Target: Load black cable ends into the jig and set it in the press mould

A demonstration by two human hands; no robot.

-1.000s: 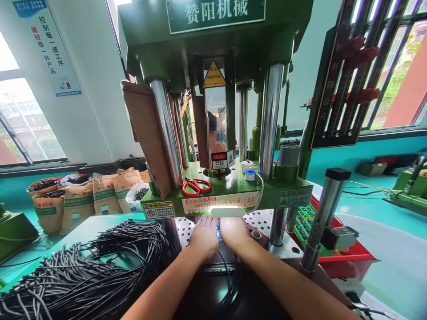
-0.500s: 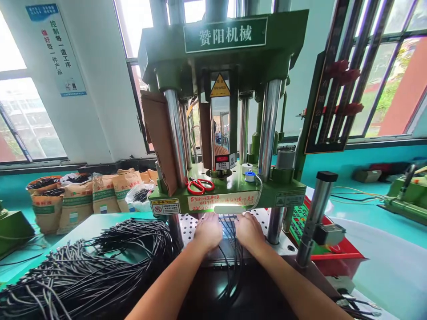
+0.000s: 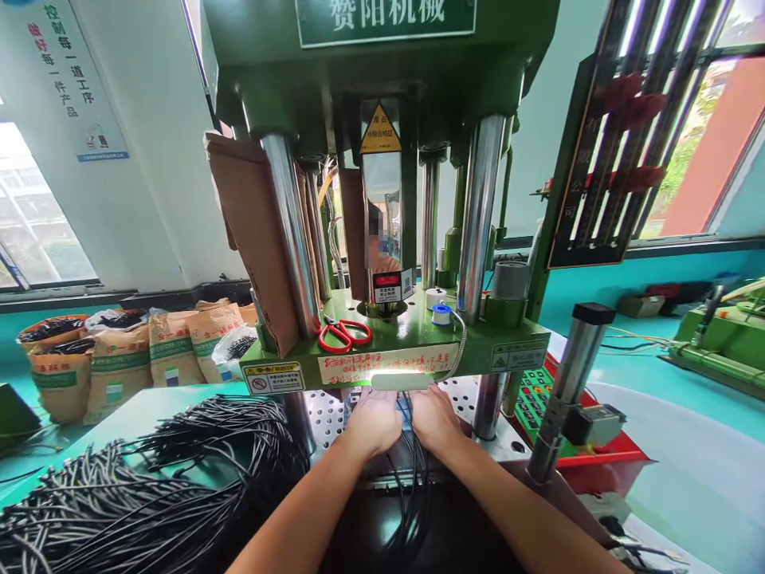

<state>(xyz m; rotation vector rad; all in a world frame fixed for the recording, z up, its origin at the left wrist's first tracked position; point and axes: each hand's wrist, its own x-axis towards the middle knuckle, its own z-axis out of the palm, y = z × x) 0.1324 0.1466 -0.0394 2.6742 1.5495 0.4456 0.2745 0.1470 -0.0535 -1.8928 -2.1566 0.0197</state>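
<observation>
The right hand [image 3: 435,420] has drawn nearer the left hand [image 3: 375,422] — their gap narrower than half a second ago.

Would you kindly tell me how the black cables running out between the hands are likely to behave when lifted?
The black cables would probably flop, since they sag in loose curves. They look thin, so each is likely light. They may tangle, as several bunch together.

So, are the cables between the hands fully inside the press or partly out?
Partly out: the black cables trail in front of the press; their far ends are hidden.
</observation>
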